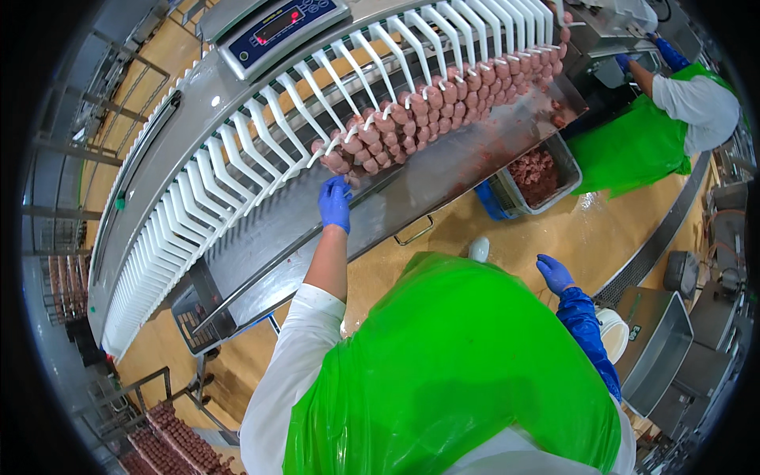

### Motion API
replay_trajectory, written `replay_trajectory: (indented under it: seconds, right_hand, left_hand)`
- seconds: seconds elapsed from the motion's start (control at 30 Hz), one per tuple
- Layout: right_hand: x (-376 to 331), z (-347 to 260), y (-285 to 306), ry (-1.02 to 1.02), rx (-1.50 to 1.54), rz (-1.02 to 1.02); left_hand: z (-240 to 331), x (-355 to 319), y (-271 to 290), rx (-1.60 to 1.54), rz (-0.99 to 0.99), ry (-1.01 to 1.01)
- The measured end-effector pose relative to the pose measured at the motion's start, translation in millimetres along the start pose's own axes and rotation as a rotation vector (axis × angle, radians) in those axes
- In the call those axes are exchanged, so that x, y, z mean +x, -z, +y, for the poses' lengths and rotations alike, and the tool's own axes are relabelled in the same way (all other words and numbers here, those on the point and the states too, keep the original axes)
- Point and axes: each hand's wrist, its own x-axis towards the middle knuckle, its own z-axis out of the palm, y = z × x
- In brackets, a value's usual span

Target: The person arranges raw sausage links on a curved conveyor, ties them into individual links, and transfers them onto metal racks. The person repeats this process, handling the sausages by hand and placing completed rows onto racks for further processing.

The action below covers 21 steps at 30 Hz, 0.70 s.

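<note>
My left hand (pixel 335 204), in a blue glove, is raised at the left end of the hanging sausage strings (pixel 419 119). Its fingers are closed on what looks like the loose end of a sausage string, a small pinkish bit showing beside the fingertips. Pink links hang in loops from the white hooks (pixel 368 67) of a curved rail over a steel trough (pixel 277 245). My right hand (pixel 556 274), gloved blue with a blue sleeve, hangs out to the right, away from the sausages. Its fingers are stretched out and it holds nothing.
A grey crate (pixel 566 166) of ground meat stands beyond the trough's right end, near a co-worker in a green apron (pixel 633 138). A control panel (pixel 194 321) sits at the trough's left end. At right are a white bucket (pixel 612 332) and a steel tub (pixel 661 356).
</note>
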Motion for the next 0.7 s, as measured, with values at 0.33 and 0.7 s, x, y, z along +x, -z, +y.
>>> replay_trajectory:
  seconds: [0.33, 0.7]
  right_hand:
    - [120, -28, 68, 0.225, 0.002, -0.037]
    - [329, -145, 279, 0.641, 0.5, 0.448]
  left_hand:
    - [-34, 41, -3, 0.234, 0.053, -0.138]
    - [-61, 1, -41, 0.396, 0.288, 0.048]
